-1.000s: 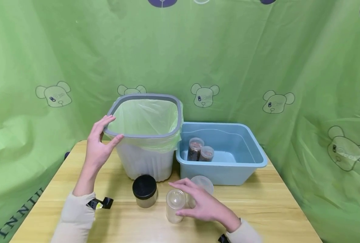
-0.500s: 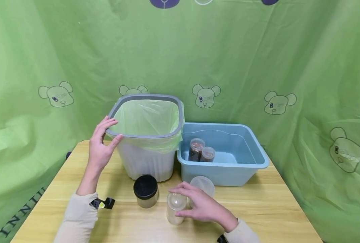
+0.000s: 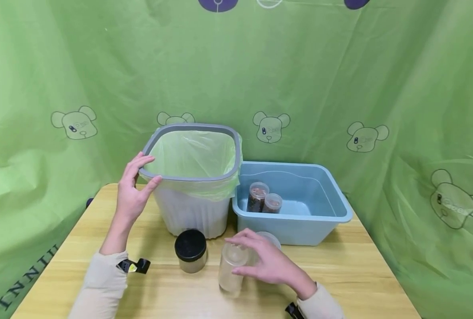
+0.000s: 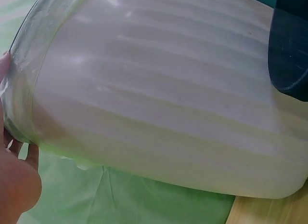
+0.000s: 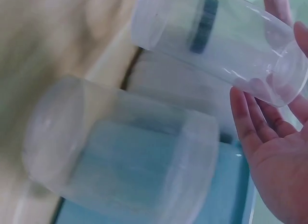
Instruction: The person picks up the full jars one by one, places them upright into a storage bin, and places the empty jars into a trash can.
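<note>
My left hand [image 3: 132, 197] holds the grey rim at the near left corner of a white trash bin [image 3: 194, 212] lined with a pale green bag. In the left wrist view, fingertips and thumb show at the rim end of the bin's ribbed wall [image 4: 154, 94]. My right hand [image 3: 272, 263] grips a tall clear plastic jar [image 3: 229, 277] near its top, thumb on the near side and fingers on the far side. The right wrist view shows this jar [image 5: 226, 46] see-through with nothing inside. A wider clear jar [image 5: 125, 151] stands just behind, partly hidden by the right hand in the head view.
A jar with a black lid [image 3: 190, 248] stands left of the right hand, before the bin. Behind to the right is a blue basin [image 3: 284, 229] holding two jars [image 3: 257, 197] with dark reddish contents. The wooden table [image 3: 348, 274] ends at a green curtain [image 3: 312, 66].
My right hand has settled its grip on the tall clear jar and raised it slightly. The left hand stays at the bin's rim; its fingers reach a little further over it.
</note>
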